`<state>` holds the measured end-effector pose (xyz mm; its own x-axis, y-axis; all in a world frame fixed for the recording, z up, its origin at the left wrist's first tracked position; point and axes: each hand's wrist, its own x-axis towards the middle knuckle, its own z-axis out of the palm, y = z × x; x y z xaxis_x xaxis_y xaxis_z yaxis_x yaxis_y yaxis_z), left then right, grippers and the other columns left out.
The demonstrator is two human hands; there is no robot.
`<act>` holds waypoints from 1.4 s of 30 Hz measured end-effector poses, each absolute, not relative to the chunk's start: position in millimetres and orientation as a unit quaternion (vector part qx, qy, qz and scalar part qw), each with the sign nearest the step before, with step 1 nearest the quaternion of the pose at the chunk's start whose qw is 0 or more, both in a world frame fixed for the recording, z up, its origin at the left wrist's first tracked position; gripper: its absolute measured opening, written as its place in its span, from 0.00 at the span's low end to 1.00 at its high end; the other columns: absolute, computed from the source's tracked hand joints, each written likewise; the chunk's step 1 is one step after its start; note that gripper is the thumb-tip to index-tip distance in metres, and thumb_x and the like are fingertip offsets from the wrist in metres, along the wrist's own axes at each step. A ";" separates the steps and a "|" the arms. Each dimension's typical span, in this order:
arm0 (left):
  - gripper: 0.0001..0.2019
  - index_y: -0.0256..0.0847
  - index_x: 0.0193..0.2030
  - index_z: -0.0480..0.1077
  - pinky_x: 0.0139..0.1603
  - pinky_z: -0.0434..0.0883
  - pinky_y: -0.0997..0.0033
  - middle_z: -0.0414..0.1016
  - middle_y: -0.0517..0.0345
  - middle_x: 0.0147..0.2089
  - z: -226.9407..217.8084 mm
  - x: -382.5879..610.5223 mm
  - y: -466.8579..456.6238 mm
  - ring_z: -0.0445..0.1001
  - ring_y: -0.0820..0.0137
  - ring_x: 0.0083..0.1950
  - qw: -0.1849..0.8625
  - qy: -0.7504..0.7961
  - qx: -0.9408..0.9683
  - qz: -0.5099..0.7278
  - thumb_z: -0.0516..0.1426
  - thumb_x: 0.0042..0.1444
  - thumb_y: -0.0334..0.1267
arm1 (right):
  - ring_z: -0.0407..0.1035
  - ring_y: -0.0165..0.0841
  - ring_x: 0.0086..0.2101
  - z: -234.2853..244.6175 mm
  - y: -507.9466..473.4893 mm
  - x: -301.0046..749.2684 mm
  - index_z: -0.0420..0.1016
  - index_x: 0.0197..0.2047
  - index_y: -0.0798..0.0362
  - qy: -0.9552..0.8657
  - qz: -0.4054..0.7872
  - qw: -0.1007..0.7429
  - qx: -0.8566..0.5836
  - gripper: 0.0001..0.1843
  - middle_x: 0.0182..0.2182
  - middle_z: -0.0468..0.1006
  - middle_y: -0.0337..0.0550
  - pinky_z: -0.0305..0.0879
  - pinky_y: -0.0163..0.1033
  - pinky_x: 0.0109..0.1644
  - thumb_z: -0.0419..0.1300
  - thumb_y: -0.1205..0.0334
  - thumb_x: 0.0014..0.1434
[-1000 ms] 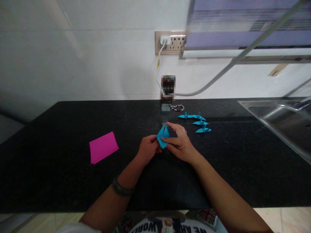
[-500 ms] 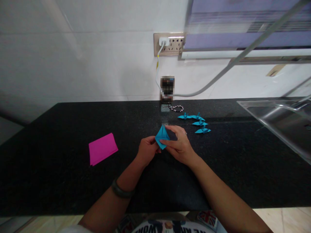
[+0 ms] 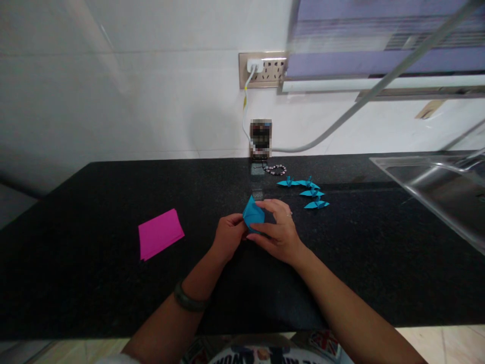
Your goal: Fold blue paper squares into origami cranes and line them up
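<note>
A blue piece of origami paper [image 3: 253, 215], folded to a pointed kite-like shape, is held up between both hands above the dark counter. My left hand [image 3: 230, 232] pinches its left corner, the fingertips partly hidden behind the paper. On the other side, my right hand [image 3: 279, 227] grips the right edge with thumb and fingers, a ring on one finger. Several folded blue paper cranes [image 3: 312, 193] rest on the counter beyond my right hand. A stack of pink paper squares [image 3: 160, 234] lies to the left of my left hand.
Against the wall stands a phone-like device [image 3: 261, 139], blurred out, with a white cable [image 3: 245, 108] up to a wall socket [image 3: 262, 70]. A beaded bracelet [image 3: 276, 170] lies before it. At the right is a metal sink [image 3: 447, 187]; a grey hose [image 3: 341, 119] crosses above the counter.
The blue paper has changed shape: its open folds with a centre slit now show as a smoother face, turned slightly. My right fingers have shifted a little along its right edge.
</note>
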<state>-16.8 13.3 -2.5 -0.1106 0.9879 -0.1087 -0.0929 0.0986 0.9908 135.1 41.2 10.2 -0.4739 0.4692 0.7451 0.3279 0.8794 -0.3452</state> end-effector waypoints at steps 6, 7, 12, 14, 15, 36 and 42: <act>0.10 0.36 0.35 0.73 0.23 0.61 0.77 0.68 0.62 0.20 -3.5 -18.4 13.4 0.64 0.76 0.22 0.477 0.539 0.466 0.515 0.56 0.48 0.38 | 0.63 0.35 0.42 0.0 35.8 124.7 0.70 0.24 0.52 -0.735 0.269 0.504 -0.365 0.06 0.39 0.67 0.44 0.62 0.45 0.46 0.58 0.61 0.51; 0.11 0.36 0.36 0.73 0.23 0.61 0.77 0.69 0.62 0.21 -2.8 -18.1 13.1 0.65 0.76 0.22 0.468 0.542 0.479 0.507 0.56 0.48 0.38 | 0.64 0.34 0.41 -3.2 36.9 122.6 0.69 0.26 0.52 -0.701 0.306 0.515 -0.387 0.05 0.38 0.66 0.44 0.63 0.43 0.43 0.60 0.61 0.49; 0.10 0.39 0.36 0.75 0.26 0.63 0.76 0.71 0.61 0.22 -0.1 -16.0 11.7 0.66 0.75 0.24 0.425 0.562 0.525 0.476 0.55 0.48 0.35 | 0.64 0.27 0.23 -10.8 42.6 116.3 0.60 0.41 0.49 -0.543 0.555 0.486 -0.401 0.18 0.25 0.66 0.34 0.63 0.33 0.24 0.61 0.59 0.47; 0.10 0.40 0.36 0.75 0.29 0.65 0.75 0.72 0.61 0.24 -0.5 -16.1 11.5 0.68 0.73 0.26 0.401 0.570 0.543 0.468 0.55 0.48 0.34 | 0.62 0.26 0.20 -8.8 42.2 115.9 0.63 0.38 0.52 -0.531 0.608 0.440 -0.393 0.13 0.22 0.67 0.34 0.60 0.31 0.21 0.58 0.58 0.49; 0.09 0.41 0.35 0.75 0.31 0.65 0.74 0.73 0.60 0.25 -0.9 -16.3 11.5 0.69 0.72 0.28 0.385 0.572 0.553 0.467 0.55 0.48 0.34 | 0.61 0.25 0.20 -7.2 41.5 116.0 0.64 0.35 0.53 -0.530 0.618 0.425 -0.395 0.11 0.21 0.67 0.35 0.59 0.31 0.20 0.58 0.57 0.50; 0.16 0.36 0.41 0.72 0.31 0.69 0.71 0.75 0.54 0.30 -3.2 -16.3 13.0 0.72 0.71 0.28 0.541 0.524 0.412 0.513 0.57 0.48 0.43 | 0.54 0.22 0.13 -4.6 46.0 121.6 0.68 0.28 0.55 -0.517 0.606 0.419 -0.436 0.13 0.15 0.66 0.33 0.48 0.29 0.14 0.58 0.52 0.48; 0.13 0.36 0.37 0.73 0.40 0.70 0.68 0.76 0.53 0.34 -6.4 -14.5 13.5 0.73 0.71 0.35 0.615 0.465 0.345 0.536 0.59 0.47 0.42 | 0.61 0.27 0.21 -6.3 47.9 123.4 0.70 0.27 0.54 -0.595 0.523 0.428 -0.436 0.10 0.21 0.69 0.38 0.59 0.33 0.24 0.59 0.55 0.49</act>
<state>-14.5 13.5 -6.4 -0.0065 0.9795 -0.2014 -0.3380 0.1874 0.9223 123.4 47.9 -6.3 -0.2532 0.9659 0.0533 0.0713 0.0736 -0.9947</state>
